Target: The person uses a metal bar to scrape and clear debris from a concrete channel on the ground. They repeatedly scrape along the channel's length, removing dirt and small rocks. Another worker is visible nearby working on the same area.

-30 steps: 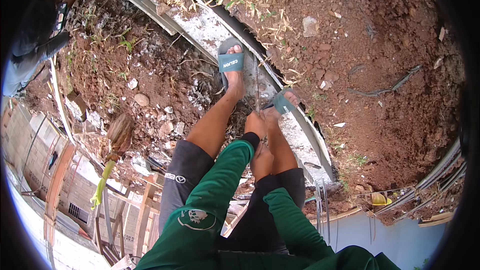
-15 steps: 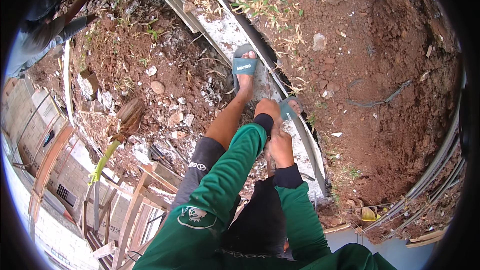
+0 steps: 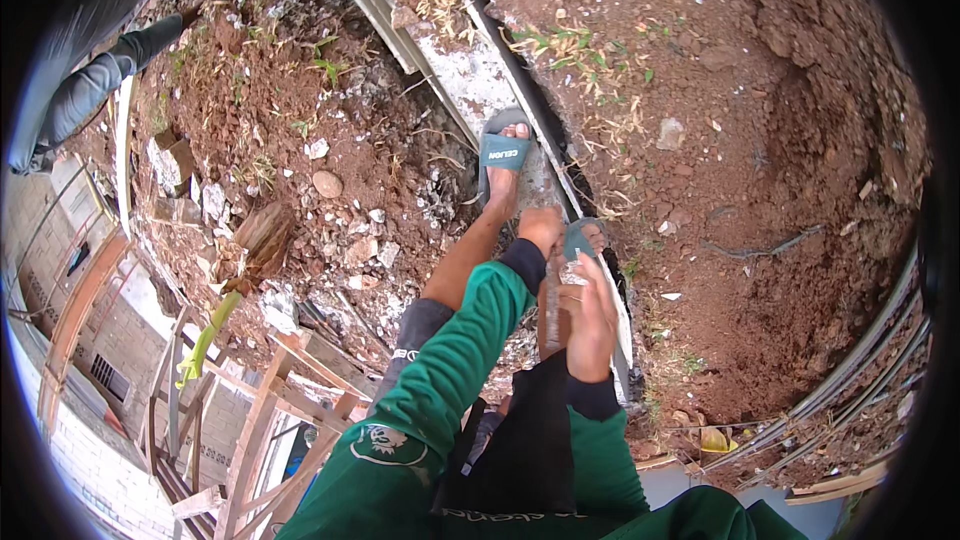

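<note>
Earth, stones and timber about a brown husk

A yellow-green stalk hangs just below the husk. Near its upper right sits a rounded stone; to its upper left lies a broken block, and farther that way, a co-worker's trouser leg. Below the husk stand rough timbers, with a brown beam to its lower left. Well to its upper right grows a grass clump. Far right of the husk, a dark strip lies on red-brown soil; lower down are a yellow scrap and long grey strands.
</note>
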A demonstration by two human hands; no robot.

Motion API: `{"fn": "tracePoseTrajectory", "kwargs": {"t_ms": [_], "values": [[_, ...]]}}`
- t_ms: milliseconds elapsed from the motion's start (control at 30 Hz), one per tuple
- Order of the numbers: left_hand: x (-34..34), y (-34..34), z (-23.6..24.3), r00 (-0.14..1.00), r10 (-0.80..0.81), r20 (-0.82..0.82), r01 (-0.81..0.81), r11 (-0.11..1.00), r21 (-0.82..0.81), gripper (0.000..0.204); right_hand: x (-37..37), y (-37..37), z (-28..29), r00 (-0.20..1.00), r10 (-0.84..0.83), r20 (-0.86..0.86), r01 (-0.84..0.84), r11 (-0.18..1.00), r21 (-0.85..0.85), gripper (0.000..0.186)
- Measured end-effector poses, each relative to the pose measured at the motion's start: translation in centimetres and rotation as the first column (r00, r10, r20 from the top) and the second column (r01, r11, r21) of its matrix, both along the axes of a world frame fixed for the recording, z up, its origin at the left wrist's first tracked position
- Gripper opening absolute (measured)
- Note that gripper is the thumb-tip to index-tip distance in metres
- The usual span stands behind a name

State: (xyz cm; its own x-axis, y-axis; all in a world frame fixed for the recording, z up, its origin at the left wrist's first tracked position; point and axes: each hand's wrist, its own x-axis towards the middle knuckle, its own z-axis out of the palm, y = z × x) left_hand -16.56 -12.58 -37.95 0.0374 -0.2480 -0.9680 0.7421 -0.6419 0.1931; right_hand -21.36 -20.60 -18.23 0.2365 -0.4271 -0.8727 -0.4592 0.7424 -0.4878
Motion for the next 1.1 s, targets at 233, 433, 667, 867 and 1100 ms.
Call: {"fn": "tracePoseTrajectory", "kwargs": {"t_ms": [233, 433, 667, 867, 1100], "values": [[-1.9, -7.6, 3.1, 0.51, 0.856, -0.086, -0.791, 0.506, 0.344, 0.018, 0.2, -1.9, -0.4, 0.878, 0.466, 0.108, -0.272, 0.673, -0.687, 0.031], [-1.4, -13.5, 2.5, 0.487, 0.872, 0.051, -0.78, 0.408, 0.475, 0.019, 3.2, -6.2, -3.8, 0.969, -0.114, 0.219, 0.238, 0.67, -0.703, 0.03], [-1.0, -14.3, 2.7, 0.523, 0.85, 0.056, -0.755, 0.432, 0.493, 0.037, 2.6, -7.3, -4.7, 0.945, -0.018, 0.326, 0.254, 0.667, -0.7, 0.025], [-2.3, -10.4, -0.1, 0.769, 0.473, 0.429, -0.635, 0.495, 0.593, 0.052, 2.0, -4.7, -4.4, 0.883, 0.217, 0.417, 0.148, 0.715, -0.684, 0.027], [1.5, -17.3, 0.9, 0.627, 0.413, 0.661, -0.772, 0.442, 0.457, 0.054, 5.0, -10.5, -6.7, 0.899, -0.07, 0.432, 0.356, 0.69, -0.63, 0.031]]}}
